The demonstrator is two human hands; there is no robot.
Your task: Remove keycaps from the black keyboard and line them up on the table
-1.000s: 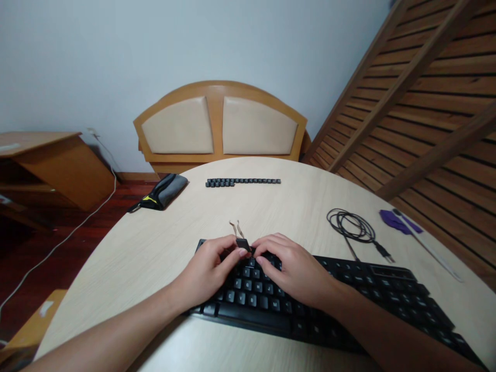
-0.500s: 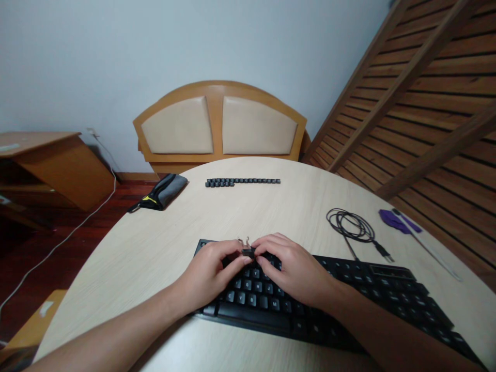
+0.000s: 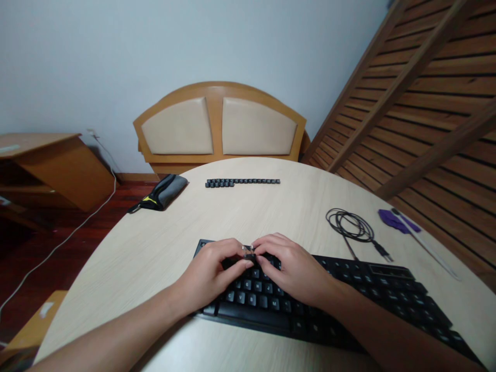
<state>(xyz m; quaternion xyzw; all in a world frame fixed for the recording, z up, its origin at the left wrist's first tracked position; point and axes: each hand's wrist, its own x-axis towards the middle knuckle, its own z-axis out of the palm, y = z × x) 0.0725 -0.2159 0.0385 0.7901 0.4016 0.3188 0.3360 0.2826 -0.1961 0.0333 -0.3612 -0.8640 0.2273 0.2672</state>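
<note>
Over the upper rows of a black keyboard [image 3: 251, 316], my left hand [image 3: 213, 266] and my right hand [image 3: 289, 261] meet fingertip to fingertip. Between them they pinch a small keycap puller [image 3: 249, 256], a dark piece with thin metal wire prongs that point up and away from me. Both thumbs press near its dark end; my fingers cover part of it. Whether a keycap sits in the wires is too small to tell. White-lettered keys show below my hands, while both hands hide much of the upper left rows.
Loose black keycaps [image 3: 248, 181] stand in rows at the table's far side. Left of them lies a dark pouch [image 3: 166, 192] with yellow trim. A coiled USB cable [image 3: 351, 226], a purple cloth [image 3: 393, 220] and a white-handled brush [image 3: 426, 250] lie at right on the round table [image 3: 155, 258].
The keycap puller has tilted, and its wire prongs now sit lower and slightly further right between my fingertips. My hands have barely shifted.
</note>
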